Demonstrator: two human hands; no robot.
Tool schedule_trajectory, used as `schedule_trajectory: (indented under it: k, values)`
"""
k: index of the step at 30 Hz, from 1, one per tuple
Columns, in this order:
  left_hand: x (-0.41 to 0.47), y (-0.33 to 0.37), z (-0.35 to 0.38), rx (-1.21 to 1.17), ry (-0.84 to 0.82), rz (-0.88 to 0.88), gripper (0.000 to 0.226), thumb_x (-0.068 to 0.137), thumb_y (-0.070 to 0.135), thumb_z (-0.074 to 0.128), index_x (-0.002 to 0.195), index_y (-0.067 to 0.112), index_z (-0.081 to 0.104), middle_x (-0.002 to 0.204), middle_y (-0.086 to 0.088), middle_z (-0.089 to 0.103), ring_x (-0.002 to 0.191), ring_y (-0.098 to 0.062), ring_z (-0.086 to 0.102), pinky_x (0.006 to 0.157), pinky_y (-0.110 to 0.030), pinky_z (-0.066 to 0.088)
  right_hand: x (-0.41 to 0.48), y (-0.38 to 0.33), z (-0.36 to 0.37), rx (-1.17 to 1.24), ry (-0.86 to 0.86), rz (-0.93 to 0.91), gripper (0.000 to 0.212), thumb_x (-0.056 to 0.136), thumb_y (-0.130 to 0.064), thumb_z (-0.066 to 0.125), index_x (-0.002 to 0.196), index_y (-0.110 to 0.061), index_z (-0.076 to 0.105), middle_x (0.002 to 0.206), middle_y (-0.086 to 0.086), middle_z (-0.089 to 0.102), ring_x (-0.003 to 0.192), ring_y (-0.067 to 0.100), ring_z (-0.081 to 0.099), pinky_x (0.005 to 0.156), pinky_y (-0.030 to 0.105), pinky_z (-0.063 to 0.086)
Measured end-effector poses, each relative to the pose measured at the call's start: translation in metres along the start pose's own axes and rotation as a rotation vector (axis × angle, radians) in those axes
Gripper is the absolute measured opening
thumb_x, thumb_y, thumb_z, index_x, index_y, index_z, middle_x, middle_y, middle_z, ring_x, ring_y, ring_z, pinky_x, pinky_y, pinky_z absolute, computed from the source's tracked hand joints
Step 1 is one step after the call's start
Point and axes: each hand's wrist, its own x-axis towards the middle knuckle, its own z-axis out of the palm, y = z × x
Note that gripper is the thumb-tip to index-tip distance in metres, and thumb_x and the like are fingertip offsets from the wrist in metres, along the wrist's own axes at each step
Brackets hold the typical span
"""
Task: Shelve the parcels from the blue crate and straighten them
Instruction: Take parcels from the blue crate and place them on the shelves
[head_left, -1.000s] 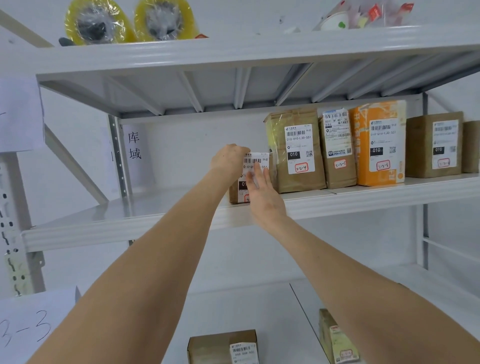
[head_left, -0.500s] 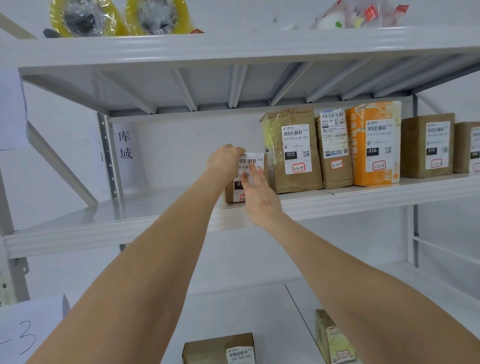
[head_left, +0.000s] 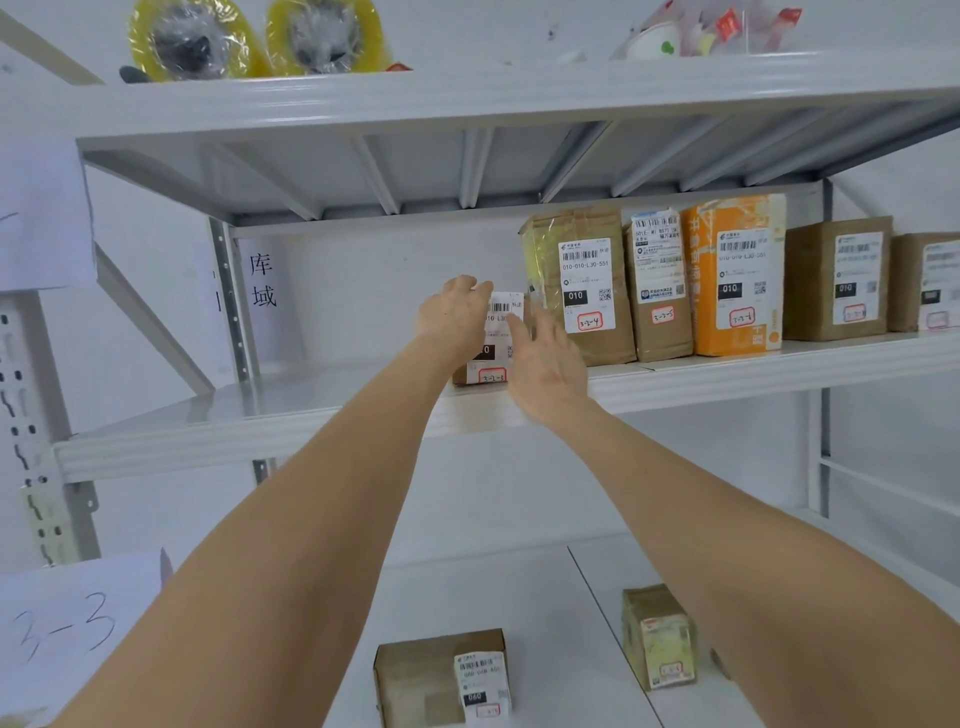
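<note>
Open shelf (head_left: 291, 410) stretches left of the small parcel (head_left: 491, 364); to its right, a packed row of parcels (head_left: 660, 291) blocks passage, the upper shelf (head_left: 415, 98) close overhead.

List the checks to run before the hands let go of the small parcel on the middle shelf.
1. Small parcel stands on the middle shelf: ok.
2. Its label faces outward: ok.
3. Left hand grips its top corner: ok.
4. Right hand touches its front with straight fingers: ok.
5. Snug against the tall parcel: cannot tell, the right hand covers that side.
</note>
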Motion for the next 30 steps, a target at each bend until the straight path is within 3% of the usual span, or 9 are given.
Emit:
schedule_trajectory:
  k: [8,14,21,25,30]
  values:
    - [-0.039,0.059,0.009,-0.04,0.041,0.062,0.059,0.088,0.003,0.049,0.144,0.016,0.031,0.141,-0.007,0.037,0.131,-0.025,0.036,0.084,-0.038,0.045,-0.043,0.039,-0.011,-0.011,0.042,0.102,0.066,0.09,-0.013,0.054,0.148,-0.022,0.025,0.155,0.009,0.017,0.144,0.028,0.015,0.114,0.039,0.024]
    - [-0.074,0.119,0.039,-0.14,0.008,0.154,0.062,0.088,-0.001,0.048,0.145,0.016,0.029,0.142,-0.005,0.036,0.131,-0.023,0.037,0.086,-0.035,0.045,-0.092,0.089,-0.012,-0.074,-0.019,0.214,0.07,0.091,-0.013,0.055,0.151,-0.021,0.019,0.16,0.009,0.009,0.148,0.028,0.006,0.119,0.039,0.016]
    - [-0.132,0.197,0.098,-0.21,-0.214,0.293,0.062,0.093,0.006,0.045,0.149,0.017,0.022,0.149,-0.003,0.029,0.134,-0.021,0.033,0.096,-0.033,0.039,-0.179,0.164,0.009,-0.154,-0.158,0.358,0.07,0.091,-0.012,0.053,0.15,-0.021,0.018,0.159,0.01,0.009,0.148,0.032,0.005,0.118,0.04,0.016]
    - [-0.169,0.237,0.136,-0.258,-0.358,0.351,0.062,0.092,0.009,0.049,0.148,0.015,0.024,0.149,-0.005,0.028,0.136,-0.021,0.03,0.098,-0.034,0.039,-0.232,0.198,0.03,-0.202,-0.198,0.43,0.06,0.096,-0.028,0.051,0.148,-0.019,0.023,0.157,0.012,0.016,0.147,0.034,0.011,0.116,0.042,0.019]
    - [-0.218,0.277,0.188,-0.294,-0.541,0.434,0.051,0.093,0.011,0.05,0.141,0.011,0.033,0.143,-0.009,0.034,0.129,-0.026,0.039,0.082,-0.037,0.044,-0.301,0.232,0.05,-0.226,-0.405,0.613,0.063,0.097,-0.02,0.046,0.152,-0.021,0.014,0.161,0.009,0.007,0.149,0.031,0.002,0.12,0.042,0.012]
